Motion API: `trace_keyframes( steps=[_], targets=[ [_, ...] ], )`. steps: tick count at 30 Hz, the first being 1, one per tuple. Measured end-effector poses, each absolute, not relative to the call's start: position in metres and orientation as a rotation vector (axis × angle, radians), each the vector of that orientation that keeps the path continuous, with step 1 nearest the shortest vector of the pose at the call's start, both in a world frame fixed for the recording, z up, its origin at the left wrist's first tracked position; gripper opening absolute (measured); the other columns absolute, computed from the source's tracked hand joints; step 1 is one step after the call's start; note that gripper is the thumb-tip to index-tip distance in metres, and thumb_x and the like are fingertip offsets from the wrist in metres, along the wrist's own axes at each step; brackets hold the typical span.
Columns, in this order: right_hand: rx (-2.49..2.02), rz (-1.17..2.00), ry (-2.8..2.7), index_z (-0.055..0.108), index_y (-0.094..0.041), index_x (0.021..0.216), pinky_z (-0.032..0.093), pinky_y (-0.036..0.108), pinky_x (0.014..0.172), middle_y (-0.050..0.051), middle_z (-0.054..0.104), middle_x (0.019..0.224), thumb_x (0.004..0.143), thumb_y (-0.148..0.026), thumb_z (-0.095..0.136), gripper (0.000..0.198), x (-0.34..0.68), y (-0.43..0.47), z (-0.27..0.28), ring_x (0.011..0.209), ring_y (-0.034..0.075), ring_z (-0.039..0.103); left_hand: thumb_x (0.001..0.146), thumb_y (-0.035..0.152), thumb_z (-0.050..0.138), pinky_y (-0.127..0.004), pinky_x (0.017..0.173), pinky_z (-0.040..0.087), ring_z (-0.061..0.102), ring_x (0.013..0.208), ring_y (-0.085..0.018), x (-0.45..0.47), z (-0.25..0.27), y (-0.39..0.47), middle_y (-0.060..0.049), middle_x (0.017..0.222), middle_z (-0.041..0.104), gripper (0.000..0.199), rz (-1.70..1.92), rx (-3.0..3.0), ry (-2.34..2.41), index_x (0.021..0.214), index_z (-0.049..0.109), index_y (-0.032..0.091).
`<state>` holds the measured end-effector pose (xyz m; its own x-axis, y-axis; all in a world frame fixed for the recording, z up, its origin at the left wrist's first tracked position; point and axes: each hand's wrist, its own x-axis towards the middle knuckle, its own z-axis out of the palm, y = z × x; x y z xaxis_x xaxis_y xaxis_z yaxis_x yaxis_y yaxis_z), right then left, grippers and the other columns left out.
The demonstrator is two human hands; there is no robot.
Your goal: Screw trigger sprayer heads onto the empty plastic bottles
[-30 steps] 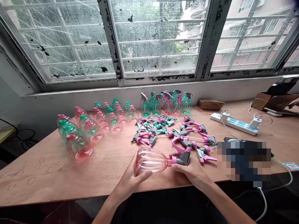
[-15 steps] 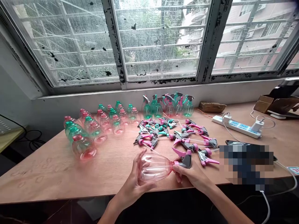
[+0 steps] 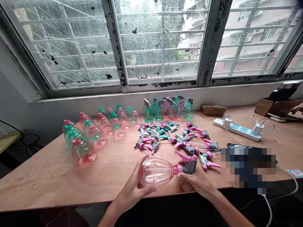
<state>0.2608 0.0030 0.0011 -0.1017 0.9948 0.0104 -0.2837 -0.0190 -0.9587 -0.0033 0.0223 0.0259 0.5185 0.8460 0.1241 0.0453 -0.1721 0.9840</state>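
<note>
A clear pink spray bottle [image 3: 156, 171] lies sideways above the table's front edge, its base to the left. My left hand [image 3: 134, 184] is closed around the base end. At the neck, my right hand [image 3: 195, 181] pinches the pink collar of a grey and pink trigger spray head [image 3: 190, 165], which sits at the bottle's mouth. A thin tube appears to run inside the bottle; whether the collar is fully seated I cannot tell. Just beyond my hands lies a pile of loose trigger heads [image 3: 187, 148] in pink, grey and green.
Several pink and green bottles without heads [image 3: 84, 153] stand at the left. Finished-looking spray bottles [image 3: 189, 110] line the wall. To the right are a power strip [image 3: 238, 128], a phone [image 3: 251, 151], cables and a cardboard box [image 3: 266, 107]; another person's hand [image 3: 297, 109] shows at the edge.
The spray head has shifted slightly right and more of the pink collar shows. My right fingers have moved from the bottle's neck onto the collar. The left hand keeps its hold.
</note>
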Motion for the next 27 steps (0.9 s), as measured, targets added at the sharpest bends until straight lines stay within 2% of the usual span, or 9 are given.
trace_keyframes(
  steps=[2, 5, 8, 10, 13, 17, 21, 25, 27],
  targets=[
    [-0.94, 1.396, -1.039, 0.063, -0.02, 0.091, 0.048, 0.025, 0.046, -0.006, 0.062, 0.058, 0.059, -0.042, 0.097, 0.051, 0.2605, 0.0027, 0.0006, 0.048, 0.011, 0.052, 0.085, 0.031, 0.08, -0.049, 0.121, 0.031, 0.033, 0.149, -0.035, -0.002, 0.0244, 0.0229, -0.007, 0.166, 0.027, 0.097, 0.875, 1.623, 0.815, 0.159, 0.018, 0.041],
    [-0.915, 1.375, -1.061, 0.061, -0.02, 0.09, 0.046, 0.024, 0.046, -0.006, 0.061, 0.055, 0.067, -0.045, 0.092, 0.046, 0.2611, 0.0025, -0.0013, 0.046, 0.01, 0.052, 0.086, 0.029, 0.078, -0.052, 0.122, 0.028, 0.037, 0.147, -0.035, -0.0023, 0.0215, 0.0231, -0.007, 0.167, 0.026, 0.102, 0.87, 1.65, 0.835, 0.159, 0.009, 0.044],
    [-0.895, 1.385, -1.134, 0.061, -0.019, 0.091, 0.047, 0.024, 0.048, -0.004, 0.064, 0.055, 0.074, -0.044, 0.088, 0.04, 0.2626, 0.002, -0.002, 0.047, 0.011, 0.056, 0.081, 0.033, 0.083, -0.054, 0.125, 0.018, 0.024, 0.153, -0.037, -0.0062, 0.0186, 0.0224, -0.007, 0.169, 0.021, 0.112, 0.84, 1.646, 0.832, 0.161, 0.005, 0.04],
    [-0.897, 1.399, -1.183, 0.063, -0.018, 0.093, 0.049, 0.025, 0.051, -0.002, 0.068, 0.057, 0.076, -0.043, 0.087, 0.039, 0.2634, 0.0016, -0.0017, 0.049, 0.012, 0.058, 0.085, 0.038, 0.078, -0.053, 0.126, 0.016, 0.015, 0.156, -0.036, -0.0087, 0.017, 0.0216, -0.008, 0.171, 0.016, 0.106, 0.831, 1.626, 0.823, 0.161, 0.006, 0.036],
    [-0.903, 1.396, -1.202, 0.064, -0.017, 0.092, 0.05, 0.025, 0.052, -0.001, 0.07, 0.058, 0.076, -0.043, 0.087, 0.038, 0.2634, 0.0017, -0.0014, 0.05, 0.013, 0.06, 0.093, 0.036, 0.069, -0.051, 0.126, 0.019, 0.015, 0.156, -0.033, -0.0089, 0.0169, 0.0207, -0.006, 0.172, 0.013, 0.088, 0.846, 1.63, 0.8, 0.161, 0.011, 0.037],
    [-0.886, 1.361, -1.153, 0.064, -0.018, 0.089, 0.049, 0.025, 0.049, -0.002, 0.068, 0.059, 0.074, -0.043, 0.088, 0.038, 0.263, 0.0024, -0.0029, 0.048, 0.014, 0.062, 0.093, 0.03, 0.07, -0.052, 0.125, 0.017, 0.019, 0.155, -0.033, -0.0048, 0.02, 0.0199, -0.005, 0.171, 0.015, 0.092, 0.871, 1.688, 0.779, 0.159, 0.008, 0.044],
    [-0.889, 1.366, -1.171, 0.065, -0.017, 0.092, 0.049, 0.026, 0.05, -0.002, 0.068, 0.058, 0.075, -0.043, 0.088, 0.039, 0.2628, 0.0022, -0.005, 0.049, 0.014, 0.061, 0.09, 0.032, 0.074, -0.054, 0.125, 0.015, 0.021, 0.154, -0.035, -0.005, 0.0198, 0.0202, -0.007, 0.171, 0.016, 0.1, 0.868, 1.661, 0.802, 0.16, 0.002, 0.044],
    [-0.902, 1.378, -1.192, 0.065, -0.017, 0.095, 0.05, 0.027, 0.052, -0.003, 0.067, 0.056, 0.074, -0.042, 0.089, 0.04, 0.2617, 0.0021, -0.0049, 0.049, 0.013, 0.058, 0.09, 0.036, 0.073, -0.052, 0.123, 0.025, 0.027, 0.152, -0.035, -0.0078, 0.0167, 0.022, -0.009, 0.168, 0.026, 0.1, 0.832, 1.586, 0.78, 0.161, 0.003, 0.039],
    [-0.899, 1.362, -1.173, 0.065, -0.018, 0.093, 0.05, 0.027, 0.051, -0.003, 0.067, 0.055, 0.074, -0.043, 0.089, 0.04, 0.261, 0.0024, -0.0041, 0.048, 0.013, 0.058, 0.09, 0.035, 0.074, -0.05, 0.123, 0.026, 0.027, 0.152, -0.034, -0.0077, 0.0161, 0.0228, -0.008, 0.168, 0.024, 0.098, 0.826, 1.611, 0.789, 0.161, 0.007, 0.038]
  ],
)
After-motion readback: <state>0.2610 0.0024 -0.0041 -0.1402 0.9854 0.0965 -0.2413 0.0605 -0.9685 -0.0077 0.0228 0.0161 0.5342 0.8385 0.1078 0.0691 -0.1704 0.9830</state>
